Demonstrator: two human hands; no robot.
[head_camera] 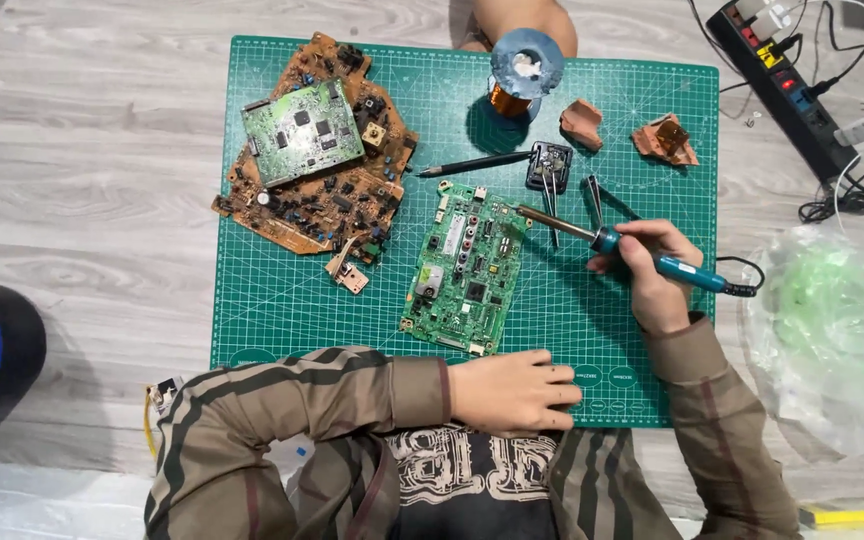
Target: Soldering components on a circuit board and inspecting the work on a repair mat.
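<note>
Fingers of the left hand (512, 390) lay flat and loosely spread on the cutting mat (272, 310). Beyond, the right hand (652, 270) gripped a soldering iron (632, 248) — tip seemingly touching the green circuit board (464, 268).

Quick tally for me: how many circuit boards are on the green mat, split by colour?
Green circuit boards: 2, one under the soldering iron tip and one atop the brown pile
Brown circuit boards: 1 large
Total: 3
</note>
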